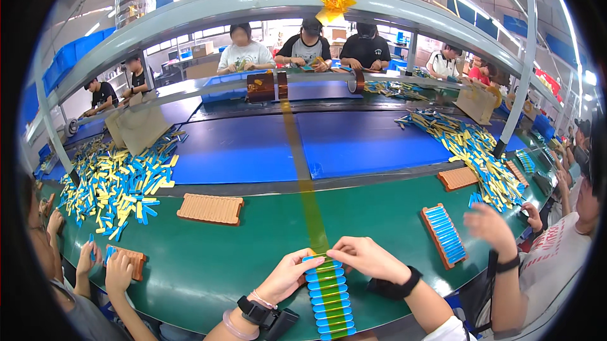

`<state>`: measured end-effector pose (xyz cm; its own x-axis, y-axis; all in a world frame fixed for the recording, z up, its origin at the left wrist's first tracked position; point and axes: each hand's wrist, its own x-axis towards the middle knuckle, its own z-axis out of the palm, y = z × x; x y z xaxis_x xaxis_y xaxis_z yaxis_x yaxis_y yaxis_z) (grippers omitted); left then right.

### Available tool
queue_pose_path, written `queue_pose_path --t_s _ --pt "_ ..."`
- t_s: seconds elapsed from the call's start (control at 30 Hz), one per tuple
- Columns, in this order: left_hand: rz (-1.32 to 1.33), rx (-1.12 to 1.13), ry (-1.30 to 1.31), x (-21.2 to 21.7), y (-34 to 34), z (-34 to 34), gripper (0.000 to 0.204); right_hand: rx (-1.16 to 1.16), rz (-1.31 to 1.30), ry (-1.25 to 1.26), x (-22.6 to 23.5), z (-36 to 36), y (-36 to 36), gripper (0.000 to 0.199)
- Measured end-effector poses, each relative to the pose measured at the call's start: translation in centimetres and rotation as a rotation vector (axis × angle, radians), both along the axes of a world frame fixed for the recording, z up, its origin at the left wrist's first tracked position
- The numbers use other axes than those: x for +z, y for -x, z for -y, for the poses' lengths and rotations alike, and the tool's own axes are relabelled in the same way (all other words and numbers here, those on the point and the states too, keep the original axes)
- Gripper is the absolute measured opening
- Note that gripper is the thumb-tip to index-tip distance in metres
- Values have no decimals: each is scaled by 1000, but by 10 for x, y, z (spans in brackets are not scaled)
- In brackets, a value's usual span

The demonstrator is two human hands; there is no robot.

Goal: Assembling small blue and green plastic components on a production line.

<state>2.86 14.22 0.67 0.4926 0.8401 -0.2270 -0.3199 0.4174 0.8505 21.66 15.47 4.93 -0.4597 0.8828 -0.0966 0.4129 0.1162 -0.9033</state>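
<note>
A row of slim blue strips with rounded ends (314, 295) hangs at the near table edge, side by side, with translucent amber tape (302, 189) stuck down its middle. From there the tape stretches away across the green table to an amber roll (282, 85) on the rail. My left hand (288, 278) grips the row's far end, thumb on top. My right hand (367, 257) is closed in a pinch at the tape's right edge, beside the left thumb. What lies under the right fingertips is hidden.
Orange-brown slotted trays (210, 209) lie on the green table (253, 240); one at right holds blue strips (444, 233). Heaps of blue and yellow strips (120, 180) flank blue mats (240, 151). Co-workers' hands (493, 230) work close on both sides. A grey rail crosses overhead.
</note>
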Motion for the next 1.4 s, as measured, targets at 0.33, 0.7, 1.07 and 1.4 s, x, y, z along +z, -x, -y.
queue_pose_path --t_s 0.33,0.7,1.07,1.4 --pt "163 2 94 -1 4 -1 18 -838 165 -838 -23 122 -71 33" --pt "168 -32 56 12 6 1 25 -968 480 -440 -65 108 -158 99" --pt "173 -5 64 10 -2 6 23 -1007 403 -527 -60 120 -161 91" --pt "103 171 17 33 4 8 20 -667 440 -501 -59 172 -50 99"
